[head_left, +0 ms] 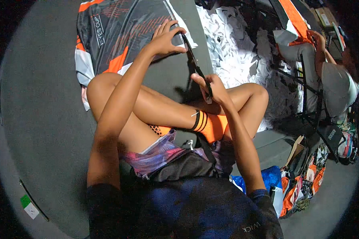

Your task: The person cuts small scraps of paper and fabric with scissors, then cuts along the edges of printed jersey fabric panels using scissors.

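Note:
My right hand (214,88) grips a pair of long dark scissors (195,61) by the handles, above my crossed legs. The blades point up and away, towards my left hand (165,40). That hand is open, thumb and forefinger spread apart in a curve beside the blade tips. Whether it touches the blades I cannot tell. Under and beyond it lies a piece of printed fabric (123,30), dark grey with orange and white areas and lettering. Its right edge has a white strip, and its lower part reaches beside my left knee.
White fabric scraps (231,44) are heaped right of the grey surface (40,99) where I sit. At upper right, another person (339,83) handles orange and white fabric (295,20). Bundled colourful fabric (303,187) and a blue plastic bag (271,177) lie at lower right.

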`<action>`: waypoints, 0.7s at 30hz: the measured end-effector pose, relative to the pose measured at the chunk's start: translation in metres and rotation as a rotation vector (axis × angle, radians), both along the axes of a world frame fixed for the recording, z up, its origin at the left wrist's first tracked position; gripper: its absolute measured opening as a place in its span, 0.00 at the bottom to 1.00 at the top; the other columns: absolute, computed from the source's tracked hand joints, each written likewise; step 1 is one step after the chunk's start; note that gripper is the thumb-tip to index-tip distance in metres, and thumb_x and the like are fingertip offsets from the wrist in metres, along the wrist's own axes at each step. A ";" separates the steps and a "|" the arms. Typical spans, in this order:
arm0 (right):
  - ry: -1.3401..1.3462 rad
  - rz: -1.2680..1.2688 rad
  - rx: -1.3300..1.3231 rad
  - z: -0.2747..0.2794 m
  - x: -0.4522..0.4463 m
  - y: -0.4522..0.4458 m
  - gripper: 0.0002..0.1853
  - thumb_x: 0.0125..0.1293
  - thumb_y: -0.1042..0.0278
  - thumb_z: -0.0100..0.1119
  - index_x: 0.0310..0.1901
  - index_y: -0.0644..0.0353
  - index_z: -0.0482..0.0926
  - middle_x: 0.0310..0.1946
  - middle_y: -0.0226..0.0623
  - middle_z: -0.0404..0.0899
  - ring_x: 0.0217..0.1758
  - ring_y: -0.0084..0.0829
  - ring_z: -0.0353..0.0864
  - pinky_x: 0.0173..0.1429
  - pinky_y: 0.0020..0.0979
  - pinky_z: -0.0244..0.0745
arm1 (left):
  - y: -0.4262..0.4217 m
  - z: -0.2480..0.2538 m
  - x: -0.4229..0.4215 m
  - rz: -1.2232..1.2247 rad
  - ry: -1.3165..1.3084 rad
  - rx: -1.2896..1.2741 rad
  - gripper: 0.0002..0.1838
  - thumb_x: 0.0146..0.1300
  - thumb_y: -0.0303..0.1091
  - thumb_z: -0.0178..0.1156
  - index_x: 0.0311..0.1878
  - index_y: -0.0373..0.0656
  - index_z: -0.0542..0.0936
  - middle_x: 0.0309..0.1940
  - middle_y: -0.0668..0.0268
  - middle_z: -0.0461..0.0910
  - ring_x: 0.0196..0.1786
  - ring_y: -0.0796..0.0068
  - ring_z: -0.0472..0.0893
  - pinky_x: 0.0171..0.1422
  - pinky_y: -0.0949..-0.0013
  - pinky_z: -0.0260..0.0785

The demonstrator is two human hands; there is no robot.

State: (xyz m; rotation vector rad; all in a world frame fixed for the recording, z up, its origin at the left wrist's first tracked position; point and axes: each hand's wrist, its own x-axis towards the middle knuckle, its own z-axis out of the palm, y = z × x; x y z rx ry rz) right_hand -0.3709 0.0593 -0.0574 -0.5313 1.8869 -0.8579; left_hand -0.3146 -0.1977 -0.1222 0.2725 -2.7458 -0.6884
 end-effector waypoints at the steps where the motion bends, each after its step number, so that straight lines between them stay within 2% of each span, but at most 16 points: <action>1: 0.019 0.007 -0.001 0.000 0.000 0.000 0.33 0.54 0.34 0.61 0.15 0.62 0.73 0.10 0.28 0.67 0.12 0.21 0.67 0.18 0.27 0.60 | 0.000 0.000 0.000 0.003 -0.003 -0.004 0.34 0.43 0.57 0.70 0.56 0.62 0.72 0.69 0.62 0.55 0.74 0.46 0.45 0.74 0.48 0.39; 13: -0.010 0.066 -0.022 -0.001 0.000 0.010 0.32 0.57 0.37 0.60 0.14 0.63 0.73 0.09 0.30 0.67 0.12 0.22 0.68 0.17 0.27 0.61 | 0.001 0.004 0.000 0.000 0.006 0.025 0.35 0.42 0.57 0.70 0.56 0.62 0.72 0.69 0.63 0.56 0.74 0.47 0.47 0.73 0.48 0.40; 21: -0.098 0.040 -0.075 -0.011 -0.001 0.003 0.32 0.58 0.40 0.61 0.12 0.61 0.69 0.08 0.30 0.66 0.09 0.23 0.66 0.14 0.27 0.58 | -0.003 0.008 -0.001 0.013 0.049 0.059 0.30 0.46 0.54 0.69 0.54 0.60 0.74 0.62 0.66 0.64 0.70 0.52 0.56 0.70 0.49 0.47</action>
